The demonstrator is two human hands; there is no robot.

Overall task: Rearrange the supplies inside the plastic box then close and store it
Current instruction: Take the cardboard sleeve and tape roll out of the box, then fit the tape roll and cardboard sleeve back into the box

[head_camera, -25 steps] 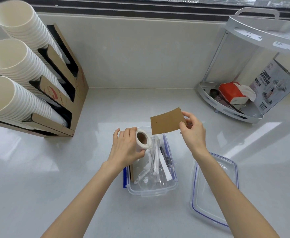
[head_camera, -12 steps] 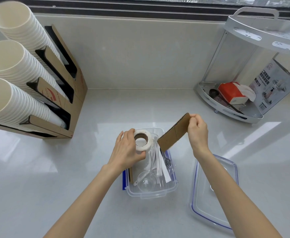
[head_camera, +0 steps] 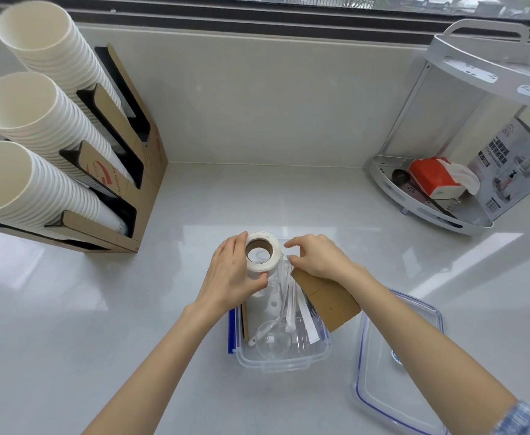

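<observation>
A clear plastic box stands open on the counter before me, with wrapped straws, clear plastic spoons and white strips inside. My left hand holds a white tape roll just above the box's far left corner. My right hand is over the far right corner, fingers pinched at a wrapped item, with a brown cardboard piece under the palm, leaning along the box's right side. The clear lid with a blue seal lies flat to the right of the box.
A cardboard dispenser with three stacks of white paper cups stands at the left. A white corner rack with a red tissue pack and a printed box stands at the back right. A wall and window sill close off the back.
My right hand came down from above the box and brought the cardboard piece into the box's right side. The tape roll in my left hand turned so its hole faces up.
</observation>
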